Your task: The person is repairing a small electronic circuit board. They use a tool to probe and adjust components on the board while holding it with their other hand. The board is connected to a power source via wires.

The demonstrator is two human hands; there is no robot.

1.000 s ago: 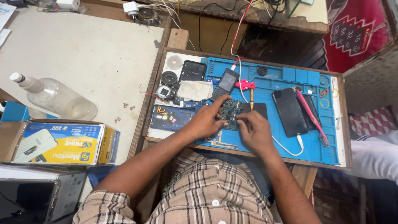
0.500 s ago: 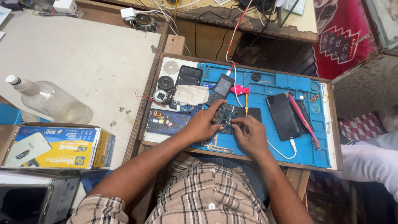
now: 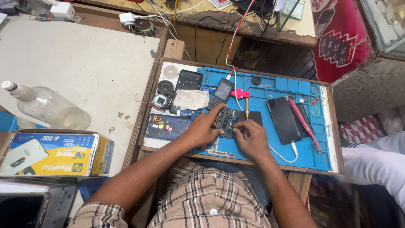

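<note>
Both hands — left hand [image 3: 203,131], right hand [image 3: 249,138] — apparently pinching flat green circuit board [image 3: 228,120], blue ridged mat [image 3: 270,90]

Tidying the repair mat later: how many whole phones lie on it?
2: a small keypad phone above the left hand, and a black smartphone right of the right hand. Others may be hidden.

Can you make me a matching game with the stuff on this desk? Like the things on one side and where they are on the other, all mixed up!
Things:
1. circuit board
2. clear bottle
3. black smartphone
4. yellow and blue box

Places:
A. lying on its side on the pale tabletop, left of the tray
B. flat on the blue mat, right of both hands
C. held between the left hand and the right hand
D. near the left edge, below the bottle

Pairs: 1-C, 2-A, 3-B, 4-D
</note>
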